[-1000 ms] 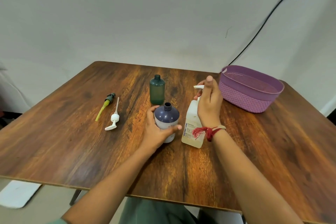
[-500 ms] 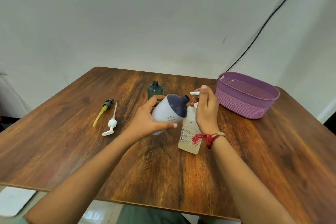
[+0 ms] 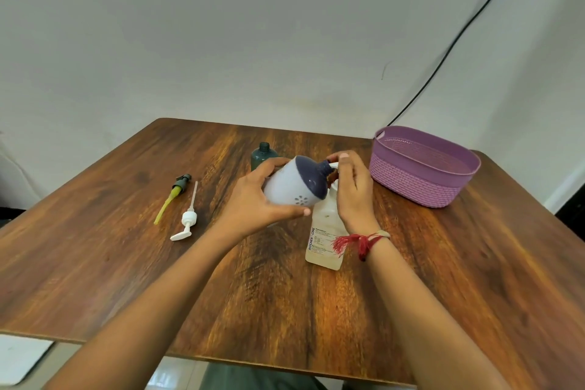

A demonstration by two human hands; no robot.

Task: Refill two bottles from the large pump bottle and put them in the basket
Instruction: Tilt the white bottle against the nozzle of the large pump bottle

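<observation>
My left hand [image 3: 253, 203] grips a white bottle with a dark blue top [image 3: 294, 188], tilted so its open neck points right at the white pump spout. My right hand [image 3: 353, 190] is curled over the pump head of the large translucent pump bottle [image 3: 324, 231], which stands upright on the wooden table [image 3: 285, 294]. A dark green bottle [image 3: 263, 155] without a cap stands just behind my left hand. The purple basket [image 3: 421, 180] sits at the back right with nothing visible inside.
Two loose pump heads lie at the left of the table: a green and yellow one [image 3: 174, 195] and a white one [image 3: 187, 220]. A black cable [image 3: 443, 63] runs down the wall behind the basket.
My left hand lifted the white and blue bottle off the table and tilted its neck up to the pump spout. My right hand stayed on the pump head.
</observation>
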